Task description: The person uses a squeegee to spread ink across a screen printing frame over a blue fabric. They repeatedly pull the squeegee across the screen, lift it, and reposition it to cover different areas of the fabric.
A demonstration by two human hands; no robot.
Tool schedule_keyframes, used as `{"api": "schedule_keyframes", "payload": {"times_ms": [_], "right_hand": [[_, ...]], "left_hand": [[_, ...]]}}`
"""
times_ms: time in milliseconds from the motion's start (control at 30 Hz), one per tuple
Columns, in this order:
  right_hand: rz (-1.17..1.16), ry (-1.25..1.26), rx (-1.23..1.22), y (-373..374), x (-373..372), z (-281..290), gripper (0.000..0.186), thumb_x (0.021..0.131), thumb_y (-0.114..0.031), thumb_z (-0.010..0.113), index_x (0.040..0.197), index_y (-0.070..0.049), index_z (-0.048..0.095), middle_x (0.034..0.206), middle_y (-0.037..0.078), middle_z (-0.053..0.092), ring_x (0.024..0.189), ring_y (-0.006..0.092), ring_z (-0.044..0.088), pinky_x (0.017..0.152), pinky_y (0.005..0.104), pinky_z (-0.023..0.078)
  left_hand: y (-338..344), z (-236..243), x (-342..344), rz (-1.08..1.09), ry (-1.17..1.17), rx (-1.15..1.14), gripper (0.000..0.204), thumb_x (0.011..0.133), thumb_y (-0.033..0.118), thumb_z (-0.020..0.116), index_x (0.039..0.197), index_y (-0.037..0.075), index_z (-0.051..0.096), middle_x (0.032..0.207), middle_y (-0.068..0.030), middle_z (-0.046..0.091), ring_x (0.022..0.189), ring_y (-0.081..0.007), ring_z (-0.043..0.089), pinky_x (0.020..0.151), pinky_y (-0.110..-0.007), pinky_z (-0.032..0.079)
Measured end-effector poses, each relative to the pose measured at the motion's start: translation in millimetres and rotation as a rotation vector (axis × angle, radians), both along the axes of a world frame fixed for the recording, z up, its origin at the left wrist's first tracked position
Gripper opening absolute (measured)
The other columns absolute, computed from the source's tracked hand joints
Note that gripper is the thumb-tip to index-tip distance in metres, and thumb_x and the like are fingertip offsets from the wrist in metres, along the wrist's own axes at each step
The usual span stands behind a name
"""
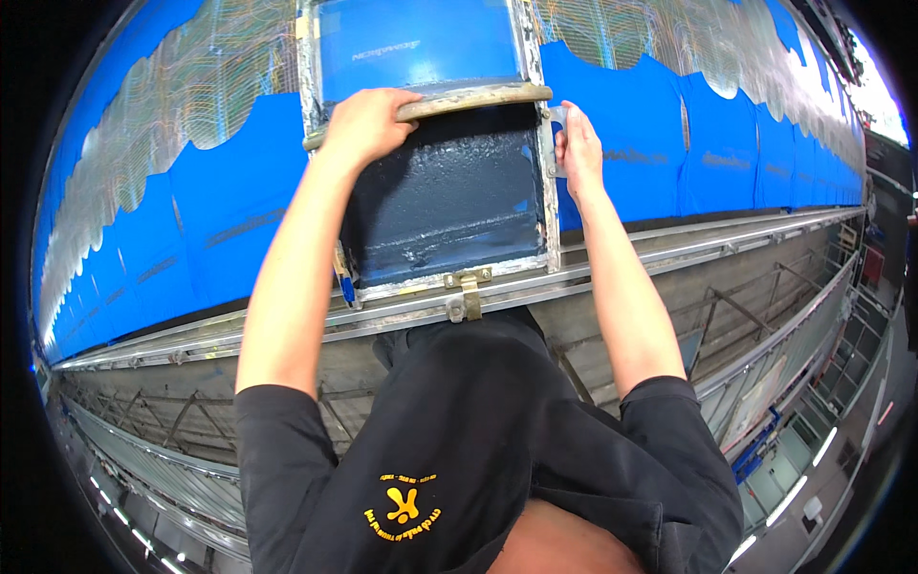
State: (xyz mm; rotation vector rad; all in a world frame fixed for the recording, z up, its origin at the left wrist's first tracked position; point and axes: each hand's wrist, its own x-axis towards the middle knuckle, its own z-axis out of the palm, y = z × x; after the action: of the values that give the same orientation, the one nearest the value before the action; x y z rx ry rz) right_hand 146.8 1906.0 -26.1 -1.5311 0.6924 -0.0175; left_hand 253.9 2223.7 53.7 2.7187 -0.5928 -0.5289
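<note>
My left hand (366, 126) is closed around the left part of a long squeegee (483, 97), which lies across a screen-printing frame (552, 228). Dark ink (445, 206) coats the mesh on the near side of the squeegee; beyond it, blue shows through the mesh. My right hand (581, 155) is at the frame's right side, its fingers curled around a flat metal handle (557, 116) fixed there. Part of that handle is hidden behind the fingers.
A metal rail (622, 260) runs along the near edge of the long table, with a metal bracket (469, 295) joining frame and rail. Blue sheets (727, 158) and shiny patterned material (636, 33) cover the tabletop. A small blue-tipped object (346, 287) sits by the frame's near left corner.
</note>
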Motion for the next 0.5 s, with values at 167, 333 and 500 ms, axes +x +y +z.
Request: {"api": "schedule_keyframes", "payload": {"times_ms": [167, 333, 500], "right_hand": [[0.221, -0.448, -0.960, -10.7, 32.2, 31.8, 0.065, 0.090, -0.051, 0.082, 0.125, 0.002, 0.072, 0.115, 0.018, 0.074, 0.101, 0.0298, 0.070, 0.092, 0.0427, 0.056], [0.968, -0.512, -1.114, 10.9, 94.2, 72.1, 0.052, 0.084, -0.046, 0.086, 0.112, -0.003, 0.077, 0.107, 0.016, 0.076, 0.107, 0.0349, 0.072, 0.095, 0.0445, 0.056], [0.973, -0.326, -1.285, 25.2, 98.5, 49.1, 0.042, 0.079, -0.045, 0.088, 0.094, -0.007, 0.078, 0.093, 0.012, 0.075, 0.095, 0.0346, 0.072, 0.084, 0.0476, 0.057]], "left_hand": [[53.2, 21.3, 15.9, 0.029, 0.057, 0.204, 0.046, 0.088, 0.045, 0.079, 0.119, 0.011, 0.079, 0.104, -0.0177, 0.078, 0.102, -0.0406, 0.073, 0.089, -0.050, 0.058], [72.8, 3.7, 18.6, 0.025, -0.030, 0.247, 0.048, 0.086, 0.051, 0.080, 0.112, 0.011, 0.081, 0.095, -0.0179, 0.078, 0.095, -0.0398, 0.074, 0.083, -0.049, 0.058], [64.8, 1.4, 12.2, 0.079, -0.029, 0.231, 0.050, 0.082, 0.055, 0.080, 0.102, 0.009, 0.082, 0.094, -0.0146, 0.079, 0.093, -0.0369, 0.076, 0.084, -0.048, 0.061]]}}
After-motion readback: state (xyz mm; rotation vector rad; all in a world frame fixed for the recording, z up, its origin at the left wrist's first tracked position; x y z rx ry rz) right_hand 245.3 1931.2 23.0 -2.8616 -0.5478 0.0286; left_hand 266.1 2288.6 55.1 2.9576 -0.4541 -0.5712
